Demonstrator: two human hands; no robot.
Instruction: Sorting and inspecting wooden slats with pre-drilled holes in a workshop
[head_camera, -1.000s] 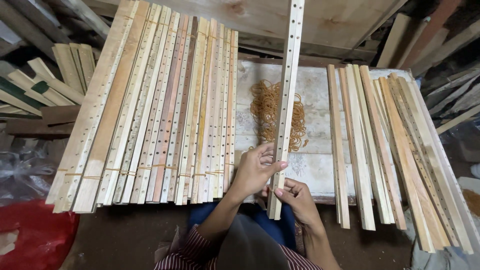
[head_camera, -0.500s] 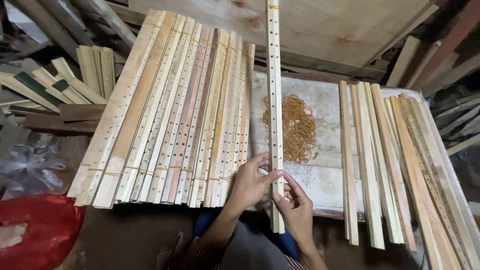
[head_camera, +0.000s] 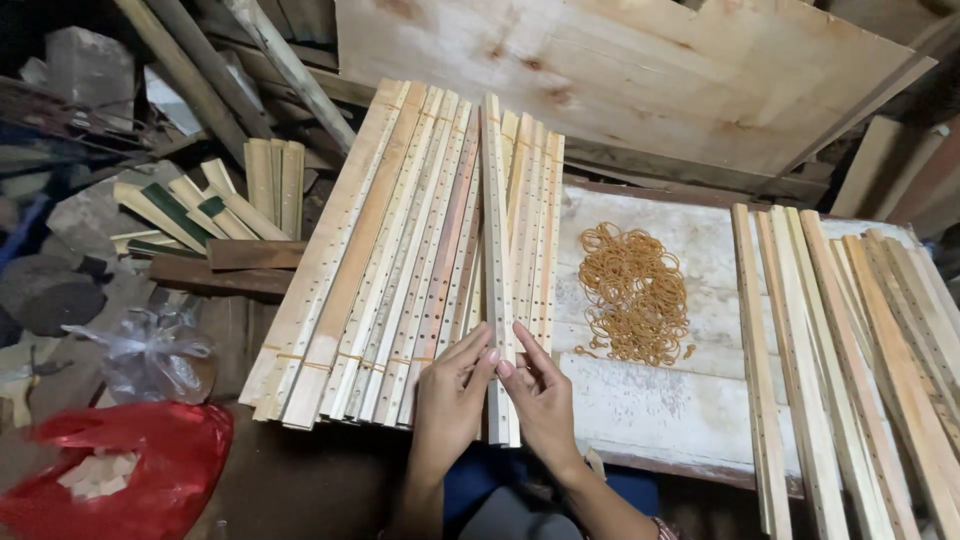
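Both hands close on one drilled wooden slat near its lower end. The left hand presses in from the left, its fingers lying against the slat's left edge; the right hand meets it from the right, fingertips pinching the face of the slat — so the wood sits squeezed between the two sets of fingers, its bottom end poking out just below them.

The slat runs nearly straight up and away, lying over the right part of a fanned bundle of drilled slats on the whitish worktable. Just right of the hands rests a heap of rubber bands; further right, a row of loose slats. At lower left lies a red plastic bag.
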